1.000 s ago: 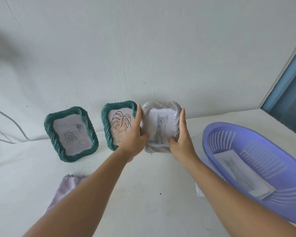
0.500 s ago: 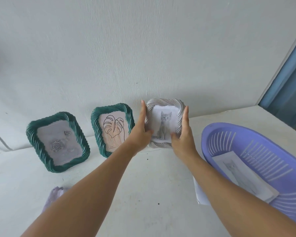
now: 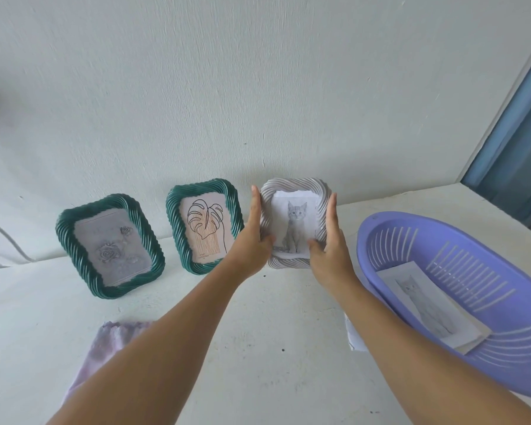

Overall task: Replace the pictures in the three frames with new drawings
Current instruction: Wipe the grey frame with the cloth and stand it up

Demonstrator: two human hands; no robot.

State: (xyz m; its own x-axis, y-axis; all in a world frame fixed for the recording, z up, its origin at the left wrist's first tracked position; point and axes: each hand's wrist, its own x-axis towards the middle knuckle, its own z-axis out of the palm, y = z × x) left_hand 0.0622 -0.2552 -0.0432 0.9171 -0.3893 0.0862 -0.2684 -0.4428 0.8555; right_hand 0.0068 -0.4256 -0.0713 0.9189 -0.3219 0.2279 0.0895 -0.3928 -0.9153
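While both hands' fingers clasp it, the ribbed grey frame stands upright.

Both hands hold the white frame upright against the wall at the back of the bench. The left grip lies along its left edge, fingers straight up the side and thumb on the front; the right grip does the same on the right edge. A cat picture shows between them. Just left of the left grip leans a green frame with a leaf drawing, and farther left another green frame with roses. Right of the right grip sits a purple basket holding paper sheets. Under the left forearm lies a pale purple cloth.
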